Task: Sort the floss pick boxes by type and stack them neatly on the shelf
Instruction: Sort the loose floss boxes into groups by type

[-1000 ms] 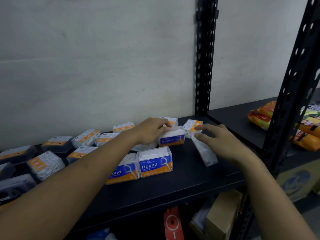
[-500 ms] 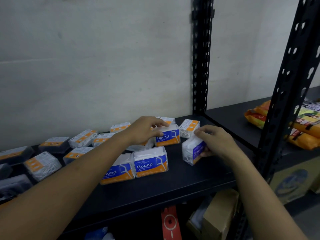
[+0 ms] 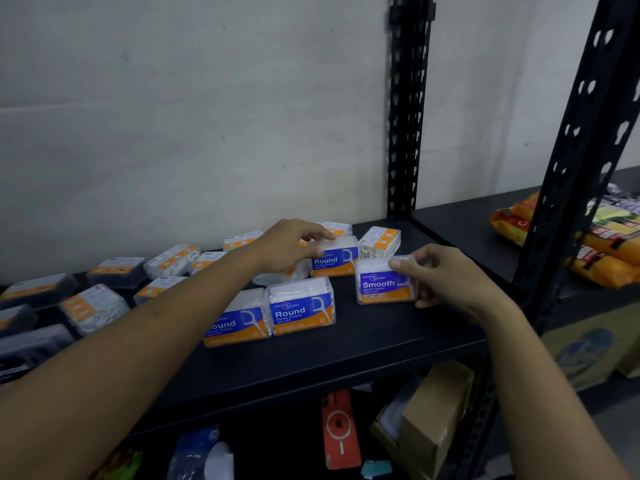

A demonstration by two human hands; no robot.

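On the black shelf point(image 3: 346, 348) two "Round" floss pick boxes point(image 3: 302, 306) stand side by side near the front. Behind them my left hand point(image 3: 287, 245) grips the top of a third "Round" box point(image 3: 334, 259), upright on the shelf. To the right my right hand point(image 3: 440, 275) holds a purple "Smooth" box point(image 3: 381, 285) upright, its label facing me, resting on the shelf. Several more boxes point(image 3: 171, 259) lie flat along the back and left, orange labels up. Dark boxes point(image 3: 38, 289) sit at far left.
A black perforated upright point(image 3: 407, 109) stands at the back, another point(image 3: 581, 133) at the front right. Orange packets point(image 3: 602, 244) lie on the neighbouring shelf. Below are cardboard boxes point(image 3: 433, 410) and a red phone case pack point(image 3: 339, 429). A grey wall is behind.
My right hand picked up a box that lay on its side and turned it upright so the "Smooth" label faces me. My left hand stayed on the rear "Round" box.
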